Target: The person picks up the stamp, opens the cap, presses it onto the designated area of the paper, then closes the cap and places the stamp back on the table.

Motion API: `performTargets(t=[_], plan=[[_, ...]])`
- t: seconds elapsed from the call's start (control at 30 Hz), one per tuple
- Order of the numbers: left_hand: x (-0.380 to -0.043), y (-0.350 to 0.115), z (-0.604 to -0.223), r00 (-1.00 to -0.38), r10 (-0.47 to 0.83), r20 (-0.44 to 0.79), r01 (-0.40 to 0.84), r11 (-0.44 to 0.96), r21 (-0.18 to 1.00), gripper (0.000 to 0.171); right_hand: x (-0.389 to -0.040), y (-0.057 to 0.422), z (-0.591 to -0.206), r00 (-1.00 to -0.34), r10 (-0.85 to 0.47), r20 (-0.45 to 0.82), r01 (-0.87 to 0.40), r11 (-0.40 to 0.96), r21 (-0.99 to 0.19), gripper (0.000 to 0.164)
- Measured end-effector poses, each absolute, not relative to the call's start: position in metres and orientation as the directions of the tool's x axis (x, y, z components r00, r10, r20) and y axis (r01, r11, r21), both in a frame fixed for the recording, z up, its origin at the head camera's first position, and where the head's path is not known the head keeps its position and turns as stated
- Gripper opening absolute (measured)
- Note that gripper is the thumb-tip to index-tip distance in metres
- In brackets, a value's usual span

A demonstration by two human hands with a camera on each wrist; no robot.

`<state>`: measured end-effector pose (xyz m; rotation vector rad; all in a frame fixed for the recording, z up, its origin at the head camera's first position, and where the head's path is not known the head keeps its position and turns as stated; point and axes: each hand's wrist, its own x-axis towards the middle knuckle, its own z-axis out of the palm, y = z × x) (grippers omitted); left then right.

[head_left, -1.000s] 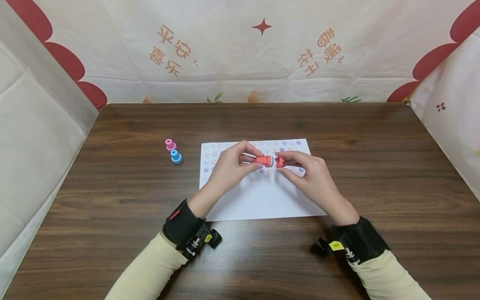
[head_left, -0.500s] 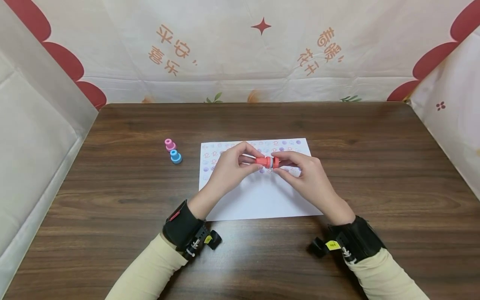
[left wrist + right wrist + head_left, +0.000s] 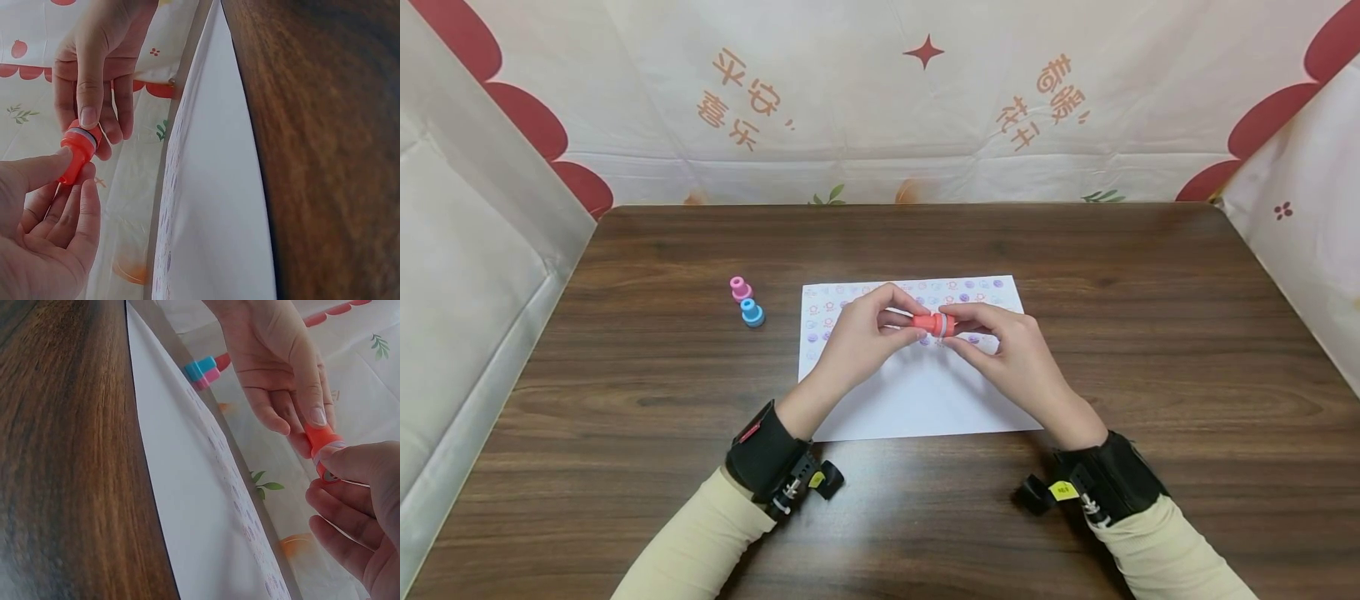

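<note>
A small red toy stamp lies sideways above the paper, pinched by my left hand at its narrow handle end. On its wide end sits a red cap, which the thumb and fingers of my right hand hold. A pale ring shows between stamp and cap in the left wrist view, where the stamp body tilts up toward the right hand. Under both hands lies a white sheet of paper with rows of small red, blue and purple prints along its far part, partly covered by the hands.
Left of the paper, a pink stamp and a blue stamp stand close together on the brown wooden table. A patterned white cloth hangs behind the table's far edge.
My right hand has moved left with the cap, and the gap between cap and stamp has closed. The left hand has stayed nearly still.
</note>
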<state>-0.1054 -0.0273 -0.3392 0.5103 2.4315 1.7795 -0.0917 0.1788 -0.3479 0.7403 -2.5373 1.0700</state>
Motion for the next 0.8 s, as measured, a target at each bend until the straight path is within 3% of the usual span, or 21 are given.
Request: performTargets(t=[0.8], plan=[[-0.1035, -0.0264, -0.3453, -0.934, 0.327, 0.145, 0.242, 0.278, 0.930, 0.023, -0.0894, 0.1768, -0.3544, -0.830, -0.350, 0.434, -0.555, 0.596, -0.580, 0.036]])
